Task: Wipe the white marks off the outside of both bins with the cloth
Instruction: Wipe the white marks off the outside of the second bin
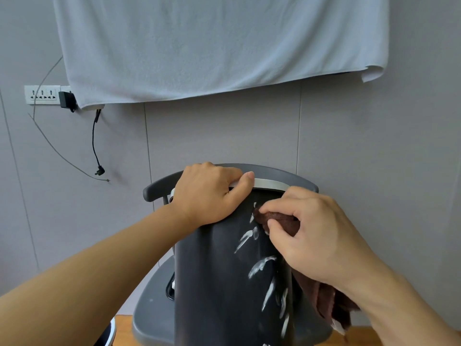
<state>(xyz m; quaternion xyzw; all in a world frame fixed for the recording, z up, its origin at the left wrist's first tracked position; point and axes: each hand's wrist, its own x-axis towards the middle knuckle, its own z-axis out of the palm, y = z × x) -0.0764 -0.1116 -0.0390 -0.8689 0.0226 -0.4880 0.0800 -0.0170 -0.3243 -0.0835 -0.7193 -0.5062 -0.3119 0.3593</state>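
Grey panelled wall [349,136] straight ahead, with a big pale towel [212,46] draped high across it. There's a white socket strip [42,94] at the left with a black adapter [66,99] plugged in and a thin black cable [94,143] dangling below. A dark grey chair [154,303] sits on a wooden floor [123,330], and the dark bin [219,283] stands on the chair's seat, up against the backrest.

The left hand [209,196] is curled over the bin's top rim on the left side, thumb lying along the silver band, gripping it. The right hand [314,236] pinches a brown cloth [279,219] and presses it on the bin's outside just under the rim; the rest of the cloth hangs down behind the wrist. White marks [262,265] streak down the bin's wall below the cloth.
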